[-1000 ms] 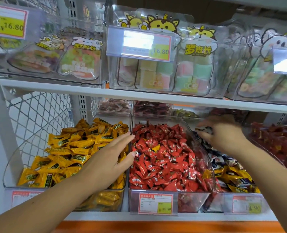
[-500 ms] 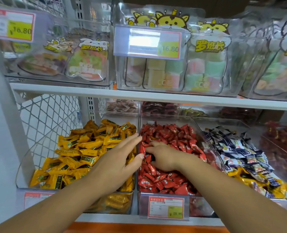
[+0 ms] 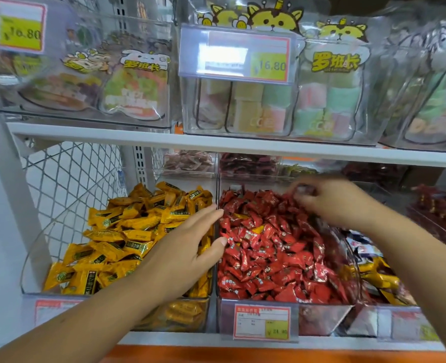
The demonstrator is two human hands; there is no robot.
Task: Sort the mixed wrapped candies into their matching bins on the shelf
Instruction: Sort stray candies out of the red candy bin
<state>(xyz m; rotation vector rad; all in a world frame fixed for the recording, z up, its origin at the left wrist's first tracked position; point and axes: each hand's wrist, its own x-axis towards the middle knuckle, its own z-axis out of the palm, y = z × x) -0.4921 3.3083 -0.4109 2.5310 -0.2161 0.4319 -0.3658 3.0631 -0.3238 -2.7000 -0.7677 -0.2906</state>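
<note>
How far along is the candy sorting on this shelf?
Done: the yellow bin looks all yellow. In hand: the right hand curls at the back of the red bin, too blurred to tell if it holds a candy; the left hand lies open over the divider. Left: yellow strays among the reds, and the right bin mixes yellow with blue-white.

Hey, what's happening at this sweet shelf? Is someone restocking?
A person is sorting wrapped candies on a shop shelf with bare hands. The left hand lies flat, fingers straight, over the divide between the yellow candies and the red candies. The right hand is over the back of the red bin, fingers curled around a small item too blurred to identify. Further right, mixed candies still share one bin, so sorting isn't finished.
</note>
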